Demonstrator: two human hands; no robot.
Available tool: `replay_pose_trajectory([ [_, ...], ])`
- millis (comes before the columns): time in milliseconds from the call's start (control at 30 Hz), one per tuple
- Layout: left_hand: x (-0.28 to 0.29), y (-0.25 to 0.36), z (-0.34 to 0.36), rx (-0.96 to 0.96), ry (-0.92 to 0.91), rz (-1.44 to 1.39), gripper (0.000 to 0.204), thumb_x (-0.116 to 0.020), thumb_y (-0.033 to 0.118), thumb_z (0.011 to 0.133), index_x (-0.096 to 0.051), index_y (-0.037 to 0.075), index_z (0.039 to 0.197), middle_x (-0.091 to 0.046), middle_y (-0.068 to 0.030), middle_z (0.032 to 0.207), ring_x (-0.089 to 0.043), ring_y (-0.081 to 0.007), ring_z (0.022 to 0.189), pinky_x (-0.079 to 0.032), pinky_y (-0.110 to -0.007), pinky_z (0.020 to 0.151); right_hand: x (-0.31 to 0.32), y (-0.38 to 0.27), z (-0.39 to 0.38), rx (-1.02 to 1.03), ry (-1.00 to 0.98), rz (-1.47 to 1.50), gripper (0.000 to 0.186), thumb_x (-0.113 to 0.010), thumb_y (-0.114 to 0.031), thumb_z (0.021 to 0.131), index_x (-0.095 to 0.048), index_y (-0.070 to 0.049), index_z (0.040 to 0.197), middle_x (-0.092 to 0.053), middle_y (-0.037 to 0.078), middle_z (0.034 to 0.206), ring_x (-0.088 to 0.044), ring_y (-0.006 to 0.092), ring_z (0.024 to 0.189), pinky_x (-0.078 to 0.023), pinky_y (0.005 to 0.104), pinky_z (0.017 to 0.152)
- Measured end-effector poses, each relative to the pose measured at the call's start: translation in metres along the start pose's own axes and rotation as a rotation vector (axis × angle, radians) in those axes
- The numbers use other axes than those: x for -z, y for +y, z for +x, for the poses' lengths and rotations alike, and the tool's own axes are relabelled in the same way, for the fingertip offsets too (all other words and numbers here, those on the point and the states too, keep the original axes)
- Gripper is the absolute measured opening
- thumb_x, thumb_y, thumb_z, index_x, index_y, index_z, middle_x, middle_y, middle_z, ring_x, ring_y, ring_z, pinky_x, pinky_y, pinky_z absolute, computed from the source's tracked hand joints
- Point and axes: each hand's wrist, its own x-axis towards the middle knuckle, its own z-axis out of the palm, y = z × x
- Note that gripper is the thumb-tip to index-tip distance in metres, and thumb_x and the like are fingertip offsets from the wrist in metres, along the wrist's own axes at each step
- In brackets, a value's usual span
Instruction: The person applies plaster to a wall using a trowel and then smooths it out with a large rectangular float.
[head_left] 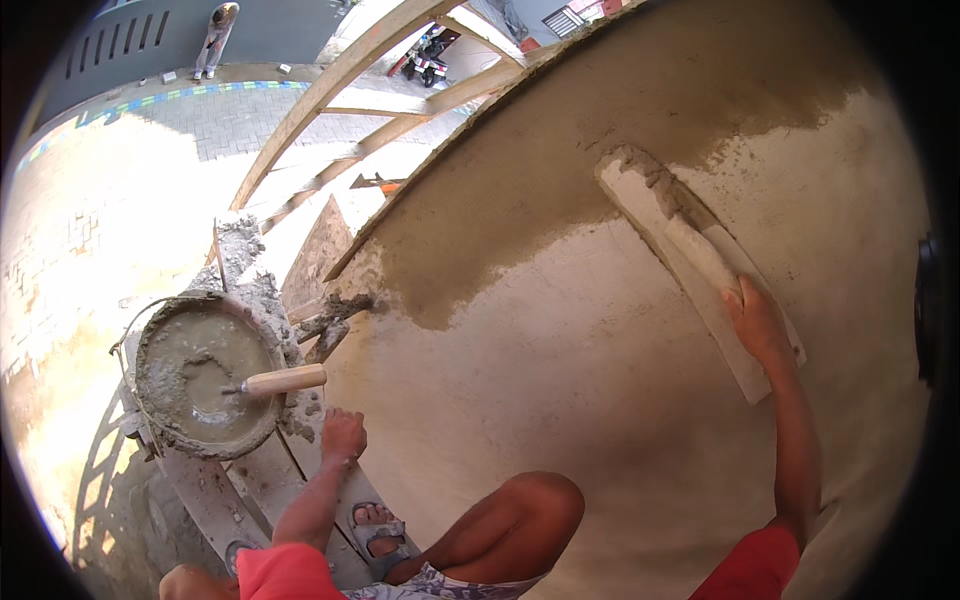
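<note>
My right hand (757,320) grips the handle of a long plastering float (715,290), which lies slanted along the wall (560,330). Grey mortar clings to the float's upper end. Wet, darker plaster covers the upper band of the wall; below it the surface is paler. On the left, my left hand (343,437) is curled into a fist beside the wall, with nothing seen in it. Just above that fist, a trowel's wooden handle (285,380) sticks out over the rim of a round bucket (205,447). Its blade is sunk in the wet mortar (210,365).
The bucket stands on mortar-splashed scaffold planks (205,490), where my sandalled foot (378,528) also rests. Clumps of mortar (335,315) sit between bucket and wall. A wooden frame (330,90) rises beyond. Far below are a paved yard (230,130), a person (215,40) and a motorbike (427,65).
</note>
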Motion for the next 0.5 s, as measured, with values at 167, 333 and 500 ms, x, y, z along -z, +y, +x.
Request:
replay_pose_trajectory([
  [167,0.0,0.006,0.0,0.018,-0.033,-0.008,0.013,-0.058,0.02,0.081,-0.065,0.009,0.084,-0.067,-0.0116,0.083,-0.059,-0.0263,0.088,-0.041,-0.041,0.086,0.035,-0.01,0.011,-0.253,-0.014,0.271,0.061,-0.043,-0.043,0.102,-0.046,0.007,0.136,-0.065,0.026,0.11,-0.064,0.0371,0.104,-0.05,0.0444,0.09],
  [333,0.0,0.013,0.006,0.011,-0.016,0.008,0.013,-0.057,0.019,0.082,-0.065,0.009,0.084,-0.067,-0.0116,0.083,-0.06,-0.0259,0.09,-0.04,-0.04,0.088,0.011,-0.076,0.05,-0.096,0.074,0.276,0.058,-0.042,-0.043,0.102,-0.05,0.008,0.129,-0.066,0.025,0.1,-0.066,0.0346,0.095,-0.052,0.0432,0.081],
  [500,-0.005,-0.005,0.001,0.017,-0.054,0.018,0.013,-0.056,0.018,0.083,-0.066,0.009,0.085,-0.067,-0.0114,0.084,-0.06,-0.0256,0.091,-0.04,-0.04,0.089,-0.058,-0.101,-0.015,0.233,-0.197,0.081,0.043,-0.048,-0.036,0.101,-0.054,0.006,0.11,-0.066,0.023,0.088,-0.067,0.0364,0.081,-0.052,0.0459,0.072],
])
